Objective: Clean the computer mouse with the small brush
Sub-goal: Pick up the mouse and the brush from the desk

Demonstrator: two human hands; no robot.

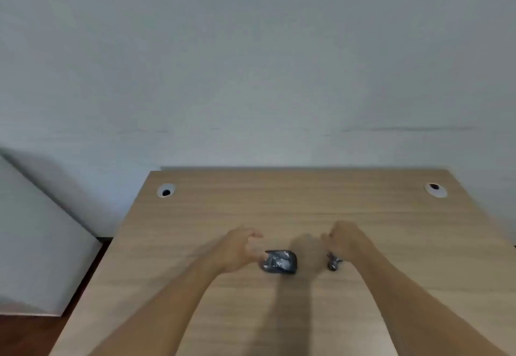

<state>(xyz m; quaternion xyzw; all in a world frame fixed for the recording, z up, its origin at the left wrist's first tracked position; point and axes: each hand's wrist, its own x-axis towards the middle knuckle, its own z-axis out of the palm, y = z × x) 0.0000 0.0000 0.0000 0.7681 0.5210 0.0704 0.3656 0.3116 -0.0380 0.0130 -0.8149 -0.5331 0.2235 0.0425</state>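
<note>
A dark, glossy computer mouse (280,262) lies on the wooden desk (293,210), near its middle. My left hand (240,249) is at the mouse's left side, fingers spread and touching or almost touching its edge. A small dark brush (333,262) lies on the desk to the right of the mouse. My right hand (346,239) hovers over the brush with fingers curled downward; part of the brush is hidden beneath it. The blur keeps me from telling whether the fingers grip the brush.
Two round cable holes sit at the desk's far corners, one on the left (166,190) and one on the right (435,189). A plain wall rises behind the desk. A white panel (42,244) stands off the desk's left side, above a dark floor.
</note>
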